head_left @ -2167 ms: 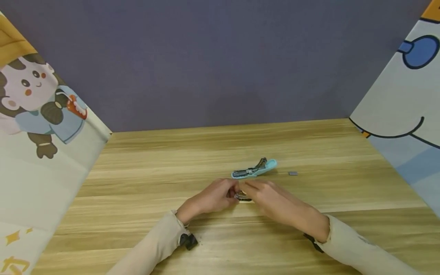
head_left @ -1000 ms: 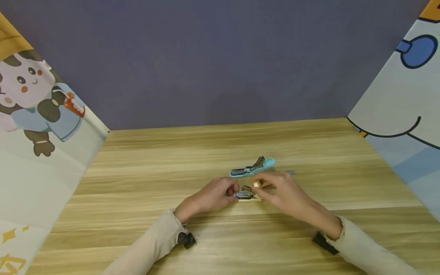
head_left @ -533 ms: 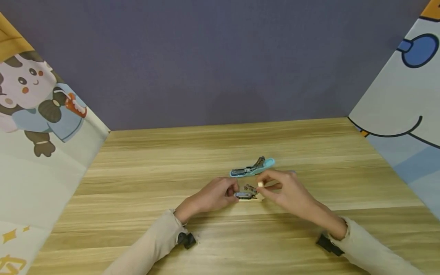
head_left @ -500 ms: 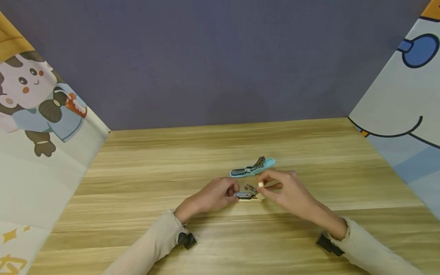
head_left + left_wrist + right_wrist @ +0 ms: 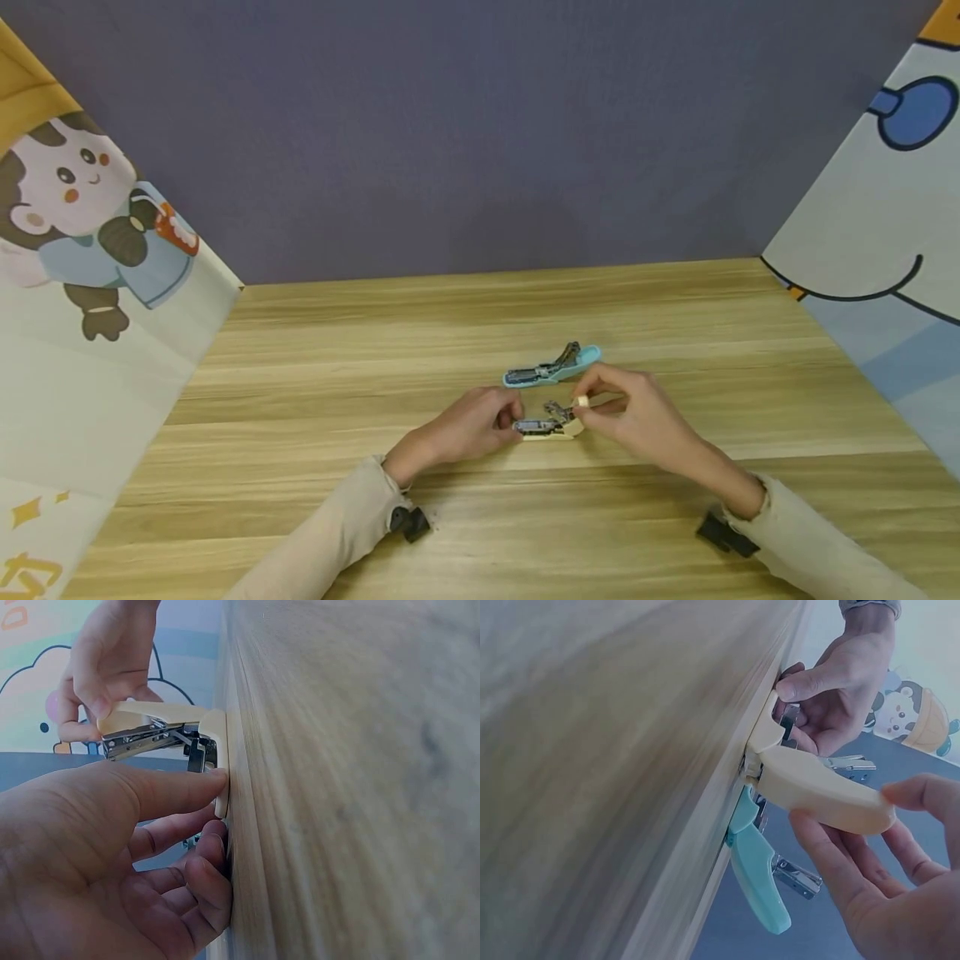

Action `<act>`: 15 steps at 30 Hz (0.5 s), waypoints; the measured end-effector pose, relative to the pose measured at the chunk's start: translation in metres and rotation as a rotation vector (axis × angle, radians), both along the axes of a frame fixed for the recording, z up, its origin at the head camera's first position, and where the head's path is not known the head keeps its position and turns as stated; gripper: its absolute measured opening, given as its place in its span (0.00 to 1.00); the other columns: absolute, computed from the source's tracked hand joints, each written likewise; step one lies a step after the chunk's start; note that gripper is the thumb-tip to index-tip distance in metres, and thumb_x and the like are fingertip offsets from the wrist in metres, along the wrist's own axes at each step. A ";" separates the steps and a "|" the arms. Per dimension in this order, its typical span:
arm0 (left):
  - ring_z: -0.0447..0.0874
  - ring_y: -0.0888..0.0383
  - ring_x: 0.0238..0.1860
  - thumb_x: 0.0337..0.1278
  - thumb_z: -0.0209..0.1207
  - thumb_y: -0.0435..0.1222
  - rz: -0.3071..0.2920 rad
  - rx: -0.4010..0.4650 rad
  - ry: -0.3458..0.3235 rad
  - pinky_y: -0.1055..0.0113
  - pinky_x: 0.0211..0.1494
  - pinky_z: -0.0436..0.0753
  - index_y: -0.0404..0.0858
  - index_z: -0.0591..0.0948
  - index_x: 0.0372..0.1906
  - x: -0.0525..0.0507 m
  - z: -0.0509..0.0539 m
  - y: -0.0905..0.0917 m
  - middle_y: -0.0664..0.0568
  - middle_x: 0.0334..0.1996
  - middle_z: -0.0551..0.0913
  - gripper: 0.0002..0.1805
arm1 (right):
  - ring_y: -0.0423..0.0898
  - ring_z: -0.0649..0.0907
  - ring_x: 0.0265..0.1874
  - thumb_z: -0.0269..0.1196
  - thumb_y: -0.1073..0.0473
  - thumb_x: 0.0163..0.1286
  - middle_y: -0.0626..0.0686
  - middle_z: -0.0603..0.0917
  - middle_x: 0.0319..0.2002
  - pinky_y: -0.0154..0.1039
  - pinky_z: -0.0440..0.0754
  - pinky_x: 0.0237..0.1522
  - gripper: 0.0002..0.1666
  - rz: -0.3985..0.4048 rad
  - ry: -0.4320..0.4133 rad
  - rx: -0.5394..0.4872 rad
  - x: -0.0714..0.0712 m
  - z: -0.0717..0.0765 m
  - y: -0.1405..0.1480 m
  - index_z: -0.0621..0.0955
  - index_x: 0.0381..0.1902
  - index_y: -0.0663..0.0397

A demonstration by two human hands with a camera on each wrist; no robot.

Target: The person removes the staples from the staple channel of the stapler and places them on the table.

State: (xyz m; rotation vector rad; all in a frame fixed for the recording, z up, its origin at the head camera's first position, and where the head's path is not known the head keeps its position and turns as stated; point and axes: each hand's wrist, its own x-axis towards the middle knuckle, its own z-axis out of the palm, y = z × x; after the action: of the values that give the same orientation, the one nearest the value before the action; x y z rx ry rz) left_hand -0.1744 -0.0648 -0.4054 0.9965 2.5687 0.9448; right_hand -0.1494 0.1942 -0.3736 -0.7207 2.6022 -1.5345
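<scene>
A cream stapler (image 5: 821,787) lies on the wooden table, opened out, its metal staple channel lifted between base and top cover. My left hand (image 5: 461,427) pinches the end of its base between thumb and fingers, low against the tabletop. With thumb and fingertips my right hand (image 5: 641,410) holds the free end of the top cover, which is swung back to the right and raised off the table. Just behind lies a second stapler, teal (image 5: 591,355), also opened with its metal channel sticking up; neither hand grips it.
The wooden tabletop (image 5: 360,333) runs back to a dark grey-blue panel (image 5: 480,150). Printed cartoon panels (image 5: 112,375) stand at the left and right sides. A black strap mount (image 5: 726,533) sits at the right wrist.
My right hand has moved to the right, swinging the cream stapler's top cover farther back from its base. It now hides the small grey staple strip. The left hand has stayed in place.
</scene>
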 end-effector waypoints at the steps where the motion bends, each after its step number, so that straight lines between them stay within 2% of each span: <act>1: 0.75 0.66 0.31 0.57 0.69 0.35 0.001 -0.001 -0.006 0.73 0.38 0.77 0.42 0.79 0.38 0.000 0.000 0.000 0.60 0.29 0.78 0.09 | 0.46 0.86 0.41 0.68 0.69 0.62 0.54 0.86 0.40 0.40 0.86 0.42 0.12 0.004 -0.003 -0.004 0.000 0.000 0.001 0.81 0.38 0.47; 5: 0.75 0.66 0.32 0.58 0.69 0.35 -0.004 -0.002 -0.022 0.73 0.39 0.77 0.42 0.79 0.39 0.001 0.000 0.000 0.60 0.30 0.78 0.09 | 0.46 0.86 0.42 0.68 0.66 0.64 0.53 0.85 0.41 0.41 0.86 0.41 0.10 0.049 -0.018 -0.019 -0.005 -0.002 0.008 0.80 0.38 0.47; 11: 0.75 0.66 0.32 0.58 0.68 0.35 -0.004 -0.001 -0.021 0.73 0.39 0.77 0.42 0.79 0.39 0.001 0.001 0.000 0.60 0.31 0.78 0.08 | 0.51 0.85 0.45 0.67 0.70 0.64 0.63 0.83 0.45 0.46 0.86 0.41 0.09 0.216 -0.073 -0.120 -0.021 -0.007 0.023 0.78 0.38 0.55; 15: 0.76 0.66 0.32 0.59 0.68 0.35 -0.004 -0.004 -0.018 0.73 0.39 0.77 0.42 0.79 0.39 0.000 0.001 0.000 0.60 0.31 0.78 0.08 | 0.53 0.85 0.46 0.68 0.70 0.64 0.65 0.83 0.46 0.47 0.86 0.43 0.09 0.290 -0.094 -0.131 -0.028 -0.007 0.033 0.78 0.38 0.57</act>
State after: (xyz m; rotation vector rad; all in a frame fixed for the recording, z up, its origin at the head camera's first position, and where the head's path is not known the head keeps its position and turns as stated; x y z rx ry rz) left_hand -0.1739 -0.0649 -0.4041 0.9871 2.5517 0.9431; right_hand -0.1775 0.2272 -0.3809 -0.9613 2.2288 -1.6136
